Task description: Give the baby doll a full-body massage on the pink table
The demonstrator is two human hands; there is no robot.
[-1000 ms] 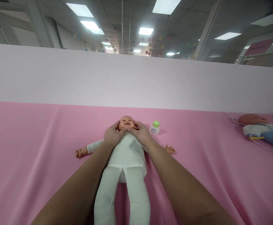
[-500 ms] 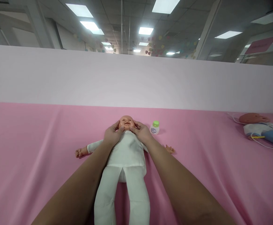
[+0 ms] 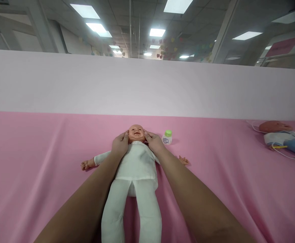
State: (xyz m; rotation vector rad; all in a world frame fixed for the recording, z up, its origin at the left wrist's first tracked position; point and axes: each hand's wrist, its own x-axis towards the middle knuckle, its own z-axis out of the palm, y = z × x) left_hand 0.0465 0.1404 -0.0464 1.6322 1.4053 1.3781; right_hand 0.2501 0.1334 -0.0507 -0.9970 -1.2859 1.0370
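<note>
A baby doll (image 3: 136, 162) in white clothes lies on its back, its head toward the far side and its arms spread out. My left hand (image 3: 120, 144) cups one side of its head, the thumb along the cheek near the ear. On the other side, my right hand (image 3: 154, 141) holds the head in the same way, fingers curled around behind it. The doll's face shows between my two thumbs. Just beyond my right hand stands a small clear bottle (image 3: 167, 139) with a green cap.
A pink sheet (image 3: 48, 189) with some folds covers the surface. At the far right lies a second doll-like figure (image 3: 276, 127) with white and blue cloth and a thin white tube. A white wall panel (image 3: 147, 87) runs along the back, with glass above it.
Both thumbs have slid outward from the doll's lower cheeks to the sides of its face. The doll and the bottle stay in place.
</note>
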